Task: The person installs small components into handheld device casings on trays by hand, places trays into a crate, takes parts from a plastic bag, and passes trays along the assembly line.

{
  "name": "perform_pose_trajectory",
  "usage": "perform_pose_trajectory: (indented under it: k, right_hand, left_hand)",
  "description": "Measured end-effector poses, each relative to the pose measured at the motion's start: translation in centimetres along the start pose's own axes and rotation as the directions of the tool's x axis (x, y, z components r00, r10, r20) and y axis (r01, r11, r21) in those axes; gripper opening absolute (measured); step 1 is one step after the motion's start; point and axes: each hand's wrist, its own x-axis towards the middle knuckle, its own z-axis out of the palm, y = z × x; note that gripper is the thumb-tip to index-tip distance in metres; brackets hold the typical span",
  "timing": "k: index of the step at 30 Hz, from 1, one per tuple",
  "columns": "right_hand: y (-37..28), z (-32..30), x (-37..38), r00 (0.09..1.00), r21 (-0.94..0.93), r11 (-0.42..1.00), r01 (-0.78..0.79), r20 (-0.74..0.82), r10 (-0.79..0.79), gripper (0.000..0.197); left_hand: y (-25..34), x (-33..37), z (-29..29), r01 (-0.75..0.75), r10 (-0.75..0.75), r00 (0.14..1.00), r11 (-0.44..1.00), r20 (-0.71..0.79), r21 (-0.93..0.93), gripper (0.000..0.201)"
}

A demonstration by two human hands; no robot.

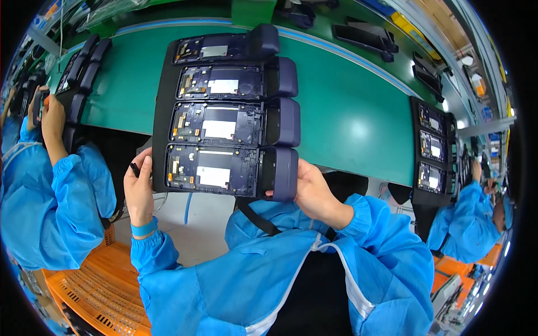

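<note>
A black tray [161, 115] carries several dark purple device housings in a row, their insides facing up. Each housing has a white rectangle, yellowish flex pieces and a thick rounded block at its right end. At the tray's near left edge, my left hand [139, 187] is closed, thumb along the edge; a short black stick [134, 169] pokes out between its fingers. My right hand [318, 193] wraps around the thick end of the nearest housing [216, 171], a fingertip showing below it. Whether those fingers also reach the tray beneath is hidden.
The tray lies partly over a green worktable [347, 106], its near end past the edge. At the right stands another loaded black tray [417, 151]. A co-worker's hands [51, 115] hold a dark part at the left; another person [468, 221] sits right. An orange crate [103, 285] is lower left.
</note>
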Motion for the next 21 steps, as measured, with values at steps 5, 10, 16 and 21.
perform_pose_trajectory:
  k: [5,10,16,21]
  right_hand:
    - [0.1,-3.3,-2.0,0.996,0.028,0.996,0.087,-0.037,-0.086,0.032]
    - [-0.4,-5.7,-4.0,0.979,0.163,0.979,0.125,-0.18,-0.095,0.028]
    - [2.1,-10.0,-5.9,0.944,0.349,0.9,0.261,-0.287,-0.163,0.027]
    - [3.6,-9.1,-6.6,0.906,0.374,0.841,0.392,-0.314,-0.282,0.03]
  left_hand:
    - [0.0,-1.4,1.2,-0.011,-0.026,0.99,0.966,0.139,0.26,0.032]
    - [2.1,0.8,2.9,-0.132,0.032,0.96,0.927,0.277,0.35,0.036]
    - [4.2,2.2,7.1,-0.155,-0.056,0.924,0.849,0.378,0.505,0.037]
    - [5.9,4.0,8.5,-0.09,-0.174,0.896,0.829,0.408,0.552,0.036]
